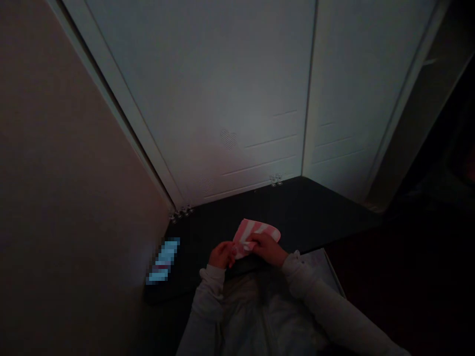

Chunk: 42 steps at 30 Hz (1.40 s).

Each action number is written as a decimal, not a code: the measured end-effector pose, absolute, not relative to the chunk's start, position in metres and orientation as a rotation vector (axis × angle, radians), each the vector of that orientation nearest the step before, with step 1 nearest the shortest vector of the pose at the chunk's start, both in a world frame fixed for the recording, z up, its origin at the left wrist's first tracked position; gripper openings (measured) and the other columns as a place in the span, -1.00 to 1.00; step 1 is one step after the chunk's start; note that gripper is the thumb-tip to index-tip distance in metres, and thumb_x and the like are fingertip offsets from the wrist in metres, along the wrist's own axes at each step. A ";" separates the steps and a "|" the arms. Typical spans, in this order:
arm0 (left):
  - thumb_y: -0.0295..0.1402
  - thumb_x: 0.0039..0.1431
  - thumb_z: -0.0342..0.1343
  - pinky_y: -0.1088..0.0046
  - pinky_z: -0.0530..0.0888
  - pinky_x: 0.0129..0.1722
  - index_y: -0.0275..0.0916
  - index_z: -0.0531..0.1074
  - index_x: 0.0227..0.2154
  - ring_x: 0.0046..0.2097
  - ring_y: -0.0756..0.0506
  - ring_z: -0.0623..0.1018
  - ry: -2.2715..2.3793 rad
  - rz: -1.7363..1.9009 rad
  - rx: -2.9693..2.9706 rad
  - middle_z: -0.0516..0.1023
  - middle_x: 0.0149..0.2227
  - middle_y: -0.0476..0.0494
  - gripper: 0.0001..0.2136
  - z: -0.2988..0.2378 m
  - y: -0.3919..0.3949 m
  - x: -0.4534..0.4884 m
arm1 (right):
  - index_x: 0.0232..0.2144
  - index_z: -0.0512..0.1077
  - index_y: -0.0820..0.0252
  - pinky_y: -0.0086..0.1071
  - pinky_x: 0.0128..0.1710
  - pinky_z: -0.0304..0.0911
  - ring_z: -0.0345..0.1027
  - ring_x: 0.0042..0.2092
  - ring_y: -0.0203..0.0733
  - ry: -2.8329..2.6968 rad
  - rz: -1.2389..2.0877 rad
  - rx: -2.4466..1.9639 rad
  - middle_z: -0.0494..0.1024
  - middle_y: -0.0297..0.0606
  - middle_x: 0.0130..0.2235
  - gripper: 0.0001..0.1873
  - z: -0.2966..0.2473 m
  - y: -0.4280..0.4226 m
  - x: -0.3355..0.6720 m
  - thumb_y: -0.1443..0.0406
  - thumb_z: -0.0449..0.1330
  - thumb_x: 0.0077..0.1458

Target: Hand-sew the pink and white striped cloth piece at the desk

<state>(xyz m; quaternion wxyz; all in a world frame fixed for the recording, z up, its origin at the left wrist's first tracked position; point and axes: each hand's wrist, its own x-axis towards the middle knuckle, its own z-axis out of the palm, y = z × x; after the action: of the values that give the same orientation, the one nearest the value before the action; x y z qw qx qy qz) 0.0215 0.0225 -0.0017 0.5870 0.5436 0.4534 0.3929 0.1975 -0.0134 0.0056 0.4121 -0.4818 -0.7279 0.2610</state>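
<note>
A flat pink-and-white striped piece (pixel 246 230), with a rounded right end, is held low over the dark tabletop. Cloth or paper, I cannot tell which. My right hand (pixel 270 250) lies across its near side, the thumb and fingers pinching it where a white fold shows. At its lower left corner, my left hand (pixel 221 254) has its fingers curled in against the edge and closed on it. Dim light hides the finer detail of both fingertips.
The dark tabletop (pixel 297 212) meets white panels (pixel 208 74) behind and a wall (pixel 74 198) at left. A blurred, bright bluish screen (pixel 163 262) is at left. Small clear objects (pixel 276 179) line the back edge. A pale flat item (pixel 322 262) shows beside my right sleeve.
</note>
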 end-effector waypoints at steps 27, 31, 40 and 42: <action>-0.18 -0.35 0.19 0.56 0.24 -0.64 -0.33 0.34 -0.39 -0.62 0.08 0.35 0.935 1.007 1.312 0.46 -0.52 -0.09 -0.58 -0.004 0.022 0.015 | -0.45 0.35 0.25 -0.48 -0.41 0.07 0.23 -0.39 -0.31 -1.817 0.633 -1.179 0.41 -0.32 -0.43 -0.87 0.004 -0.012 0.198 0.41 0.03 -0.13; -0.25 -0.35 0.21 0.56 0.28 -0.57 -0.32 0.37 -0.38 -0.46 0.02 0.42 0.875 1.056 1.302 0.46 -0.31 -0.20 -0.61 -0.003 0.018 0.016 | -0.44 0.34 0.26 -0.48 -0.41 0.07 0.23 -0.39 -0.31 -1.824 0.635 -1.182 0.41 -0.32 -0.43 -0.86 0.005 -0.013 0.199 0.42 0.02 -0.14; -0.25 -0.40 0.24 0.55 0.32 -0.57 -0.31 0.35 -0.38 -0.45 -0.01 0.45 0.956 1.042 1.122 0.46 -0.36 -0.16 -0.59 -0.002 0.019 0.019 | -0.45 0.36 0.25 -0.48 -0.41 0.07 0.23 -0.41 -0.31 -1.844 0.622 -1.193 0.42 -0.32 -0.45 -0.85 0.004 -0.013 0.199 0.37 0.00 -0.09; -0.24 -0.38 0.23 0.56 0.32 -0.57 -0.31 0.35 -0.38 -0.47 0.00 0.45 0.968 1.052 1.128 0.46 -0.38 -0.14 -0.60 -0.002 0.018 0.019 | -0.47 0.36 0.25 -0.48 -0.43 0.07 0.23 -0.42 -0.32 -1.838 0.623 -1.205 0.41 -0.33 -0.48 -0.86 0.004 -0.013 0.198 0.35 0.01 -0.09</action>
<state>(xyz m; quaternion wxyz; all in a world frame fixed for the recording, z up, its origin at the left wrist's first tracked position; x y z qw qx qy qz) 0.0192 0.0183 -0.0016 0.6135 0.4891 0.4198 0.4562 0.1985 -0.0129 0.0041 0.4155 -0.4796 -0.7319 0.2482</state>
